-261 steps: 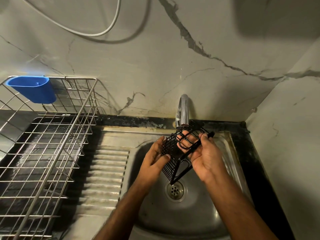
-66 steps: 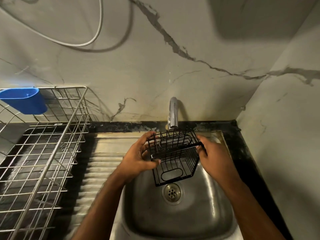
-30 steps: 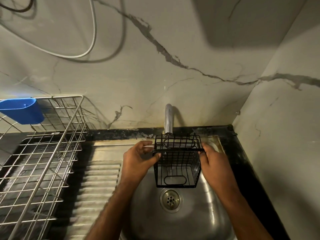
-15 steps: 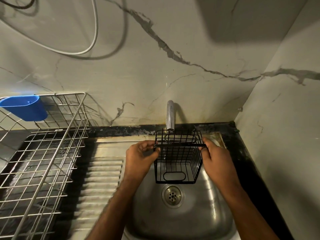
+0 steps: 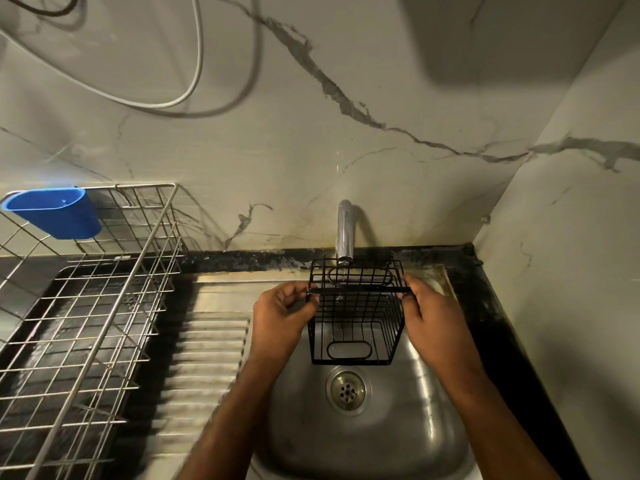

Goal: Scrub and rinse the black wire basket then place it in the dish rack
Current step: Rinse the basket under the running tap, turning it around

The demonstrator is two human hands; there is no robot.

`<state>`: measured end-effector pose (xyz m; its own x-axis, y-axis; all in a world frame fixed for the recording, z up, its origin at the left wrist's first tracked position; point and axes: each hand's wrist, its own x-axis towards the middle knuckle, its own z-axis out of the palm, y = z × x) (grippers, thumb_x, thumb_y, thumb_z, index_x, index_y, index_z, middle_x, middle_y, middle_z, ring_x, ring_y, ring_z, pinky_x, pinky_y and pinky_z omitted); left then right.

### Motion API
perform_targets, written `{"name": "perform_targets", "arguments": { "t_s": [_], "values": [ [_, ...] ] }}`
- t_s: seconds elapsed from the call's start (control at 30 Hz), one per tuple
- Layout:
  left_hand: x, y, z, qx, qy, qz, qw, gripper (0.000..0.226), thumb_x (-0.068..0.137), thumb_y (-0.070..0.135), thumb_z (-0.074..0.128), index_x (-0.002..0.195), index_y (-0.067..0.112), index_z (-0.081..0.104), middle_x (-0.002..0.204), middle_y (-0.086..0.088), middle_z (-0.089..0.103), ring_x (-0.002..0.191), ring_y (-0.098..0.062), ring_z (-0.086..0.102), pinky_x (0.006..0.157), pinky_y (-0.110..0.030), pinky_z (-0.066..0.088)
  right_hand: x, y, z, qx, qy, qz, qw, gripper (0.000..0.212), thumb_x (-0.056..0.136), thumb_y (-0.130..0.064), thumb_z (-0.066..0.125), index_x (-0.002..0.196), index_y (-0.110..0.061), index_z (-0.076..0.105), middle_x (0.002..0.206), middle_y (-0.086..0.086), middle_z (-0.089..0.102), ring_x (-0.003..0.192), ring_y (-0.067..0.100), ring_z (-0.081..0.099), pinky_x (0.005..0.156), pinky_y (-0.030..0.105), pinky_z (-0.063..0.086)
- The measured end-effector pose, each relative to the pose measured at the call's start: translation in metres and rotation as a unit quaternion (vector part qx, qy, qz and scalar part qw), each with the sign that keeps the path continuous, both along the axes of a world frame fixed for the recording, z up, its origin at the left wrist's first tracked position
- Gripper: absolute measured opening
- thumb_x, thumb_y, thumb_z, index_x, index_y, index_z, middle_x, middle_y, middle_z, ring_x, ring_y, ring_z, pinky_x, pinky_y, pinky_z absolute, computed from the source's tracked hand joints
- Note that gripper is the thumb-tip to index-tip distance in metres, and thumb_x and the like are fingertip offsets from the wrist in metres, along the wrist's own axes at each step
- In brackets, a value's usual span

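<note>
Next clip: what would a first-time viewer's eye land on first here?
The black wire basket, gripped by the left hand and right hand over the sink, directly under the tap. Next, the blue cup hanging on the dish rack at far left.

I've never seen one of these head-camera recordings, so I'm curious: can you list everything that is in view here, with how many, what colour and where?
wire basket: one, black, held over the sink under the tap.
tap: one, chrome, at the back wall above the basket.
sink: one, steel, bottom centre.
drain: one, metal, in the sink floor below the basket.
drainboard: one, ribbed steel, left of the sink.
dish rack: one, silver wire, far left.
cup: one, blue, hung on the rack's back corner.
cable: one, white, looping on the marble wall.
left hand: one, gripping the basket's left rim.
right hand: one, gripping the basket's right rim.
</note>
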<state>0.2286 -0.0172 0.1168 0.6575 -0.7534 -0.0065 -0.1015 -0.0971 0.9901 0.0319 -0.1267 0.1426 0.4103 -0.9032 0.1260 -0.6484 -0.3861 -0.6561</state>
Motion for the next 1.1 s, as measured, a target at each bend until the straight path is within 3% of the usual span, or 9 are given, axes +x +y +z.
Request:
{"name": "perform_targets", "arguments": {
  "t_s": [0.37, 0.5, 0.63, 0.87, 1.0, 1.1],
  "values": [
    [-0.002, -0.001, -0.004, 0.015, 0.009, -0.007, 1.0, 0.02, 0.09, -0.002, 0.073, 0.102, 0.013, 0.077, 0.095, 0.0, 0.081, 0.094, -0.017, 0.077, 0.092, -0.043, 0.061, -0.003, -0.002, -0.003, -0.003, 0.011, -0.005, 1.0, 0.044, 0.102, -0.02, 0.049, 0.146, -0.019, 0.049, 0.076, 0.006, 0.071, 0.061, 0.018, 0.065, 0.063, 0.035, 0.056],
    [-0.002, -0.001, -0.005, 0.012, 0.009, -0.01, 1.0, 0.021, 0.09, -0.002, 0.072, 0.103, 0.013, 0.077, 0.097, -0.001, 0.081, 0.095, -0.018, 0.077, 0.093, -0.047, 0.061, -0.004, -0.002, -0.002, -0.01, 0.015, -0.002, 1.0, 0.044, 0.102, -0.02, 0.05, 0.145, -0.018, 0.049, 0.075, 0.003, 0.07, 0.058, 0.01, 0.062, 0.059, 0.026, 0.052],
    [-0.002, -0.002, -0.005, 0.009, 0.014, -0.024, 1.0, 0.023, 0.089, -0.006, 0.071, 0.102, 0.012, 0.077, 0.097, -0.002, 0.081, 0.096, -0.02, 0.077, 0.093, -0.048, 0.06, -0.006, -0.001, -0.005, -0.013, 0.018, -0.007, 1.0, 0.045, 0.102, -0.021, 0.049, 0.146, -0.019, 0.048, 0.079, 0.009, 0.071, 0.062, 0.017, 0.065, 0.065, 0.038, 0.058],
    [-0.003, -0.002, -0.006, 0.016, 0.014, -0.029, 0.999, 0.014, 0.089, -0.005, 0.072, 0.094, 0.008, 0.075, 0.091, -0.007, 0.079, 0.092, -0.024, 0.076, 0.091, -0.048, 0.061, -0.007, 0.0, -0.007, -0.006, 0.01, -0.013, 1.0, 0.044, 0.102, -0.02, 0.048, 0.146, -0.021, 0.048, 0.084, 0.008, 0.072, 0.072, 0.019, 0.068, 0.071, 0.041, 0.059],
    [-0.001, -0.001, -0.008, 0.02, -0.006, -0.03, 0.999, 0.005, 0.089, 0.0, 0.074, 0.087, 0.004, 0.071, 0.084, -0.014, 0.076, 0.088, -0.035, 0.074, 0.087, -0.052, 0.061, -0.009, 0.002, -0.005, 0.0, 0.014, -0.015, 1.0, 0.045, 0.102, -0.021, 0.048, 0.147, -0.022, 0.046, 0.069, 0.004, 0.067, 0.055, 0.017, 0.061, 0.06, 0.038, 0.057],
    [-0.001, 0.0, -0.01, 0.024, -0.014, -0.036, 0.999, 0.009, 0.088, 0.0, 0.074, 0.083, 0.005, 0.071, 0.083, -0.016, 0.075, 0.087, -0.038, 0.073, 0.086, -0.052, 0.06, -0.01, 0.001, -0.006, -0.004, 0.012, -0.014, 1.0, 0.045, 0.102, -0.021, 0.048, 0.147, -0.022, 0.046, 0.067, 0.005, 0.066, 0.052, 0.017, 0.06, 0.057, 0.037, 0.056]
  ]
}}
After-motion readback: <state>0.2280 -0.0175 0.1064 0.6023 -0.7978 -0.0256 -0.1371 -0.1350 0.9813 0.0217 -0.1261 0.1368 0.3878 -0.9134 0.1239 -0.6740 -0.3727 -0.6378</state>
